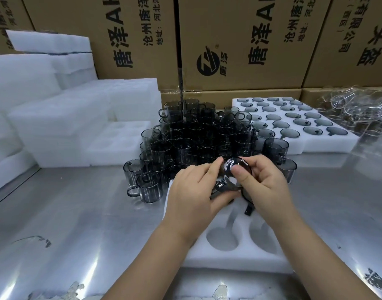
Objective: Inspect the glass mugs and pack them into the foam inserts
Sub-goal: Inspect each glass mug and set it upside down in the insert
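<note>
A smoky grey glass mug (pixel 234 169) is held on its side, base toward me, between both hands above a white foam insert (pixel 231 252). My left hand (pixel 194 195) grips its left side and my right hand (pixel 264 185) its right, thumb across the base. Another dark mug (pixel 248 203) sits in a pocket of the insert, its handle poking out under my right hand. Two round pockets near me stand vacant. Behind the hands, several grey mugs (pixel 198 135) are piled in a heap.
A filled foam tray (pixel 298 141) of grey mugs lies at the back right, beside clear glassware (pixel 354 111). Stacks of white foam blocks (pixel 62 118) fill the left. Cardboard boxes (pixel 239 40) form a wall behind. The tabletop (pixel 77 224) is shiny metal.
</note>
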